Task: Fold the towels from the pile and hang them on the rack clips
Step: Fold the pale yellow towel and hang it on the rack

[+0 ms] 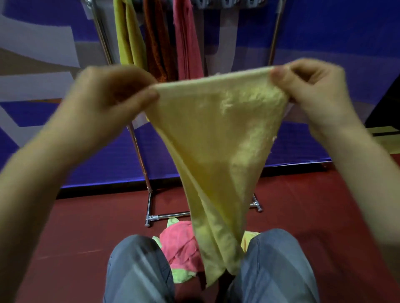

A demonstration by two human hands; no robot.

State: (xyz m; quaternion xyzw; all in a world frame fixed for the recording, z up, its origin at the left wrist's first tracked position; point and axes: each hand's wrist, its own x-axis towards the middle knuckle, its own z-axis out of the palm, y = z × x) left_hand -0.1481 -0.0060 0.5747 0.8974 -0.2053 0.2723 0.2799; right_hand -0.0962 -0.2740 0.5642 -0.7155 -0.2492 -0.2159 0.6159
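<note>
Foreground, centre: held towel [216, 140], top edge stretched between left hand [112, 95] at its left corner and right hand [307, 86] at its right corner; lower end hanging between the knees [138, 270].
Behind it: rack [149, 194], standing on the floor [75, 227] before the wall panel [324, 43].
On the rack, left part: three hung towels [160, 43], side by side; clips [227, 2] to their right.
On the floor, between knees and rack foot: pile [179, 244].

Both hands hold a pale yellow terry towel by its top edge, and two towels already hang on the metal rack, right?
Not two: the head view shows three on the metal rack, a yellow-green towel, an orange towel and a pink towel. The left hand and right hand do hold the pale yellow terry towel by its top edge.
</note>
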